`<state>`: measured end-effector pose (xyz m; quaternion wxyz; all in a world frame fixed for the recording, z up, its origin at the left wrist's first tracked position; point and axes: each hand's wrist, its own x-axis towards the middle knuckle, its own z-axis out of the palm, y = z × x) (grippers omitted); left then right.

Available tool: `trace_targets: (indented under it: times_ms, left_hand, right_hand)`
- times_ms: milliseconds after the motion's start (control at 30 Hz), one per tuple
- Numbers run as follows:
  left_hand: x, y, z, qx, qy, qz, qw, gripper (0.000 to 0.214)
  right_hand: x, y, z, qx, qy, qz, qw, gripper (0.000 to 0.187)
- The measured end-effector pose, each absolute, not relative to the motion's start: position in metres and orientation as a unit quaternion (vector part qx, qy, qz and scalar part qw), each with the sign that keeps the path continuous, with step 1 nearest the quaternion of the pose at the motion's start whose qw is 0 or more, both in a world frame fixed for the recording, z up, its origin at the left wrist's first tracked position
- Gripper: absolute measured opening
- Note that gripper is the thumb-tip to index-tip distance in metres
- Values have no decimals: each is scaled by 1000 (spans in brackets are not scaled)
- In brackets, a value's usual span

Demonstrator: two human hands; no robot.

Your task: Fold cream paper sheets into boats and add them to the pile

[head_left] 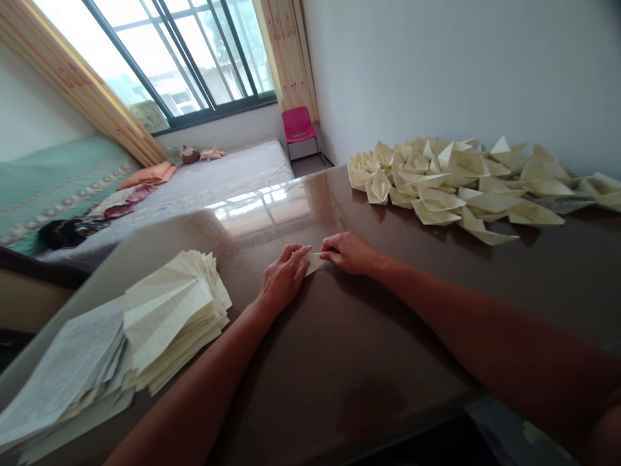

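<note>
A small folded piece of cream paper (314, 262) lies on the glossy brown table (339, 362), pressed between both hands. My left hand (282, 277) rests on its left part with fingers bent down over it. My right hand (349, 252) pinches its right end against the table. Most of the paper is hidden under the fingers.
A thick stack of cream paper sheets (121, 336) lies at the table's left front. A heap of folded paper boats (460, 181) covers the far right of the table by the wall. Beyond the table stand a bed (204, 181), a pink chair (299, 126) and a window (169, 52).
</note>
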<state>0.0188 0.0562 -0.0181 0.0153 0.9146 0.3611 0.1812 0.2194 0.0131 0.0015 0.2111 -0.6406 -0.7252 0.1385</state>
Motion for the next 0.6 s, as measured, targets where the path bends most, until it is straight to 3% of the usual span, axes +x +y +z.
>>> trace_targets:
  times_ms: [200, 433, 600]
  left_hand:
    - [14, 70, -28, 863, 381, 318, 91, 36]
    - [13, 81, -29, 762, 427, 357, 331, 42]
    - [11, 82, -25, 687, 414, 402, 442, 39]
  right_hand:
    - [233, 21, -1, -682, -674, 134, 250, 19]
    - [240, 24, -7, -678, -596, 197, 383, 20]
    - [240, 23, -8, -665, -617, 248, 340, 20]
